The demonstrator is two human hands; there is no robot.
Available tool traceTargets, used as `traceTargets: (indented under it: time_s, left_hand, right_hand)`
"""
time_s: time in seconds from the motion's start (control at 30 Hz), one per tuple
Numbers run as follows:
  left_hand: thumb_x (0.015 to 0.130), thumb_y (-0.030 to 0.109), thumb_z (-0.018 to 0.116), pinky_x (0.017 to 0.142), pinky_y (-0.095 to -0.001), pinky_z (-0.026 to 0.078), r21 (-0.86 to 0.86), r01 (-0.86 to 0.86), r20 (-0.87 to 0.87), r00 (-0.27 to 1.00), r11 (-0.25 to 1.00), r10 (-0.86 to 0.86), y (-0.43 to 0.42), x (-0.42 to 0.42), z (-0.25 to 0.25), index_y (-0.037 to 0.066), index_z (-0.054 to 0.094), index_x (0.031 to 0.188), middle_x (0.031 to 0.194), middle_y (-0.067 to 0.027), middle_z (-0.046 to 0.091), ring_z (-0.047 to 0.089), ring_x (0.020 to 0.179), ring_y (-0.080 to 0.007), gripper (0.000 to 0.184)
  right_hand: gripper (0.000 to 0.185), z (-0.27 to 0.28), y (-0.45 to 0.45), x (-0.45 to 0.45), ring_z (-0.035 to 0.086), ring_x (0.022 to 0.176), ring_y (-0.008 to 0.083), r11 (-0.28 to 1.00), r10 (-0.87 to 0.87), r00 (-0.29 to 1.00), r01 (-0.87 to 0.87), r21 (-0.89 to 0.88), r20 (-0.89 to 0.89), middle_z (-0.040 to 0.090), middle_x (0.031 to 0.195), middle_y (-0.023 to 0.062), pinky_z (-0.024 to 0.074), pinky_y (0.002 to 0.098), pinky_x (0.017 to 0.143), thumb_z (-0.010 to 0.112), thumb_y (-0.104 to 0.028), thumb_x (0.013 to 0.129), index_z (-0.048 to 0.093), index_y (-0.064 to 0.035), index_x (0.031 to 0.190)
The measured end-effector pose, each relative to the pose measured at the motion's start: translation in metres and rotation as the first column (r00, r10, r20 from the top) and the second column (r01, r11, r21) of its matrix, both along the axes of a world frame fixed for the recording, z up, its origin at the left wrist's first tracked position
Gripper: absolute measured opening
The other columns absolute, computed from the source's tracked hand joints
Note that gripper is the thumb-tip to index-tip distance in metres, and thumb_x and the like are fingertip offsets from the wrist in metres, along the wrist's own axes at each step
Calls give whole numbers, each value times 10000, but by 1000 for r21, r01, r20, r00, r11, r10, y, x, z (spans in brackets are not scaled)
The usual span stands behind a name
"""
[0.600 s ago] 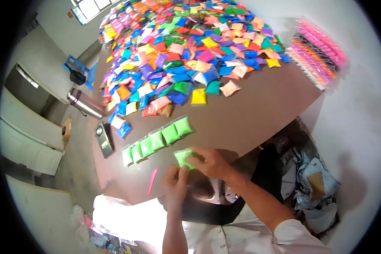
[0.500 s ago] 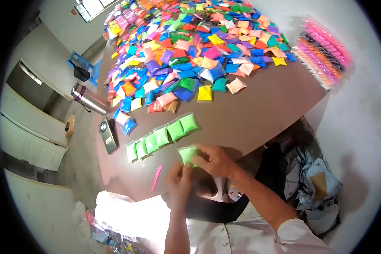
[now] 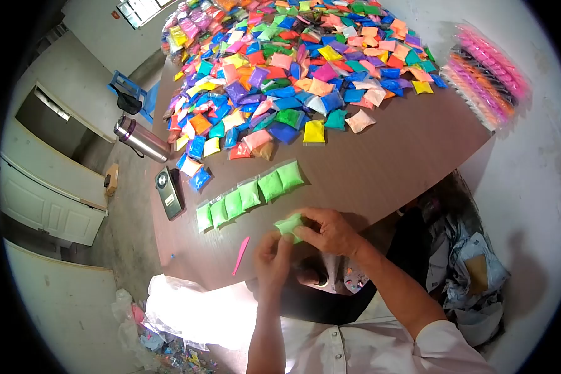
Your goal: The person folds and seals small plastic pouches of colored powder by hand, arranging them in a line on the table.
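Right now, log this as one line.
left hand: holding light green plastic packet | right hand: holding same packet | brown tabletop: light green packet row, slim pink tool

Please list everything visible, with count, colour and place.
held packet: 1, light green, between hands
row packets: 6, light green, table
loose packets: many, mixed, far table
tool: 1, pink, table
phone: 1, dark, table left
flask: 1, silver, table left
strips: several, mostly pink, table right
table: 1, brown, centre
chair: 1, blue, far left
box: 1, brown, left floor
window: 1, bright, top left
wrappers: several, mostly grey, lower right
left hand: 1, lower centre
right hand: 1, lower centre
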State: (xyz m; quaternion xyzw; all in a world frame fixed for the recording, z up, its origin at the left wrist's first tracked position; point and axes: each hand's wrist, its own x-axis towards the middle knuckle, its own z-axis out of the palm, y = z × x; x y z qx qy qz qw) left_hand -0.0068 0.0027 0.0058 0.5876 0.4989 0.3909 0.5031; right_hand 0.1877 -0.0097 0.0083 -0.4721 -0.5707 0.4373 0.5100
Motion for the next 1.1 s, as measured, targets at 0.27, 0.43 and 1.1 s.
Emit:
traceTargets:
  time_s: [0.27, 0.43, 1.1]
  left_hand:
    - [1006, 138, 717, 692, -238, 482, 49, -4, 2, 1000, 999, 4, -1, 4, 5, -2, 721, 1037, 864, 0, 687, 604, 772, -63, 143]
    - [1019, 152, 711, 664, -221, 474, -59, -36, 152, 987, 998, 45, -3, 9, 10, 4, 722, 1085, 849, 7, 685, 610, 755, -55, 162]
    - [1043, 183, 700, 774, -228, 478, -68, 3, 173, 985, 998, 9, -1, -3, 8, 14, 716, 1026, 903, 8, 692, 597, 816, -68, 170]
  right_hand:
    - [246, -13, 2, -5, 691, 910, 182, 995, -73, 982, 59, -86, -175, 733, 1010, 127, 553, 343, 838, 724, -162, 958, 715, -15, 1155]
    - [190, -9, 2, -2, 658, 870, 130, 1000, -29, 997, 29, 2, -70, 708, 960, 66, 539, 300, 795, 722, -135, 970, 725, -28, 1127]
    - [188, 4, 0, -5, 707, 812, 230, 999, -39, 998, 37, 32, 47, 725, 922, 135, 551, 340, 759, 746, -165, 937, 719, -32, 1068]
